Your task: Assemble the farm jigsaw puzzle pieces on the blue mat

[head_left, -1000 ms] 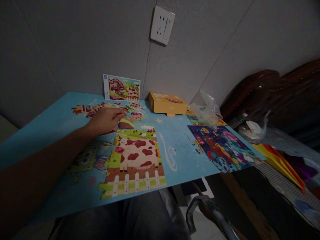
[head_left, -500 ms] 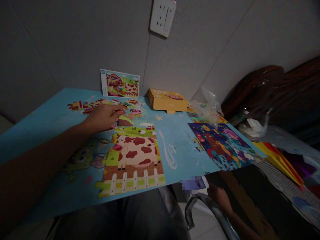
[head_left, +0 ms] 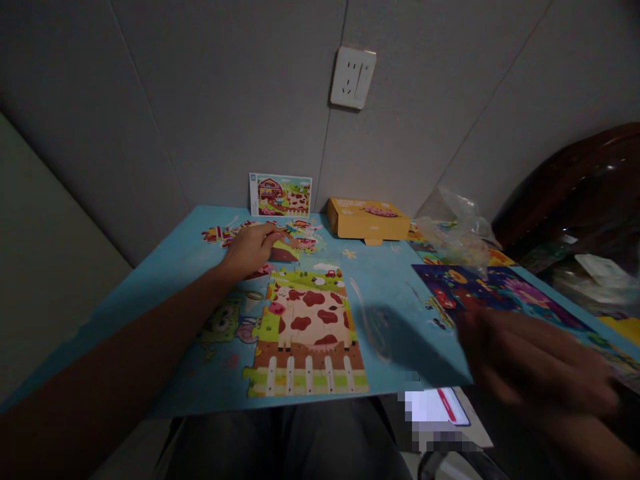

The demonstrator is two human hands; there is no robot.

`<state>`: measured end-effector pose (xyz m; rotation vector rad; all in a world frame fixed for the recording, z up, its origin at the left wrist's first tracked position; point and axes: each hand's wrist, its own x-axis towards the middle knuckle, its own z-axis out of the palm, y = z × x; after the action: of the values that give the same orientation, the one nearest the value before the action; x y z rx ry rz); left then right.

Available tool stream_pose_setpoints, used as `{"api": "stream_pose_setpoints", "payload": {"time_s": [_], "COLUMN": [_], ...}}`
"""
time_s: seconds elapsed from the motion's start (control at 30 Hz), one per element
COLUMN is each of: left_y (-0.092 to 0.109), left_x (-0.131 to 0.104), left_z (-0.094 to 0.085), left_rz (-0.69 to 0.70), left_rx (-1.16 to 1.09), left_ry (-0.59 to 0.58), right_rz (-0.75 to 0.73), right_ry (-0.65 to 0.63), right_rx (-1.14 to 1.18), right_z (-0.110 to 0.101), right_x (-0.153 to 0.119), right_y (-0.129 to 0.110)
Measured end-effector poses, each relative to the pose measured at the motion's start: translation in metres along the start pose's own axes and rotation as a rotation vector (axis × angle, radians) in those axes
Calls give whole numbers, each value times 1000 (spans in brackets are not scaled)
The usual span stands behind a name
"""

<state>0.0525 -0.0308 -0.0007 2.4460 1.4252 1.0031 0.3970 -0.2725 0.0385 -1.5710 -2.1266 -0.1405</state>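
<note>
My left hand [head_left: 249, 251] is at the far left part of the table, its fingers curled together on a green-and-brown puzzle piece [head_left: 285, 253]. Loose puzzle pieces [head_left: 215, 234] lie in a heap behind and around it. Nearer to me is a partly joined jigsaw [head_left: 313, 327] showing a spotted cow and a white fence. Its left edge has bare knobs. My right hand [head_left: 537, 367] is raised above the table's right front edge, fingers bent. Motion smears it, and whether it holds anything cannot be made out.
A picture card [head_left: 283, 195] of the farm scene leans on the wall beside an orange box [head_left: 370, 220]. At the right lie a clear plastic bag [head_left: 457, 233] and a dark-blue sea picture [head_left: 525, 293]. A lit screen [head_left: 435, 405] sits below the table edge.
My right hand has come up from beside the chair to over the table's right side. The view has shifted left and up. My left hand stays by the loose pieces.
</note>
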Motion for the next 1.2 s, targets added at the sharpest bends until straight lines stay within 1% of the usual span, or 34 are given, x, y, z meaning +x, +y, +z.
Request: {"api": "stream_pose_setpoints", "payload": {"time_s": [0.07, 0.1, 0.17, 0.2, 0.23, 0.27, 0.33, 0.4, 0.47, 0.53, 0.6, 0.67, 0.77, 0.83, 0.93, 1.0, 1.03, 1.1, 1.17, 1.2], "left_y": [2, 3, 7, 9, 10, 11, 13, 14, 13, 12, 9, 7, 1, -6, -23, -36, -41, -47, -46, -43], "left_x": [-2, -4, -7, -8, -10, -11, -12, -12, -11, -11, -11, -10, -7, -4, -1, 1, 1, 2, 3, 4], "left_z": [-3, -5, -6, -6, -5, -3, 0, 4, 7, 10, 12, 13, 8, -2, -20, -29, -32, -36, -39, -41], "left_rz": [-27, -32, -14, -14, -22, -40, -50, -52, -57, -73, -84, -66, -46, -127, -392, -526, -574, -626, -630, -611], "left_rx": [-23, -40, -81, -96, -104, -117, -183, -246, -279, -308, -369, -428, -393, -268, 1, 112, 145, 194, 245, 265], "left_ry": [12, 24, 33, 27, 18, 22, 19, 6, -14, -24, -32, -47, -40, 29, 223, 275, 260, 180, 72, 19], "right_rz": [-189, -263, -281, -285, -294, -297, -288, -309, -308, -322, -345, -352, -328, -309, -263, -197, -157, -84, -35, -16], "right_ry": [115, 119, 41, 11, -8, -17, -30, -32, -11, -8, -12, -12, -11, 3, 35, 61, 71, 72, 48, 33], "right_rx": [-3, 14, 20, 13, 19, 43, 89, 108, 114, 135, 167, 196, 238, 259, 244, 208, 189, 158, 136, 125], "right_z": [33, 53, 93, 111, 126, 137, 150, 153, 150, 146, 145, 145, 143, 142, 140, 140, 141, 142, 143, 143], "right_x": [65, 96, 147, 165, 176, 182, 182, 176, 173, 173, 177, 179, 180, 181, 183, 185, 186, 188, 190, 190], "right_y": [-32, -49, -78, -88, -94, -96, -91, -78, -65, -57, -55, -56, -57, -55, -46, -37, -33, -25, -20, -18]}}
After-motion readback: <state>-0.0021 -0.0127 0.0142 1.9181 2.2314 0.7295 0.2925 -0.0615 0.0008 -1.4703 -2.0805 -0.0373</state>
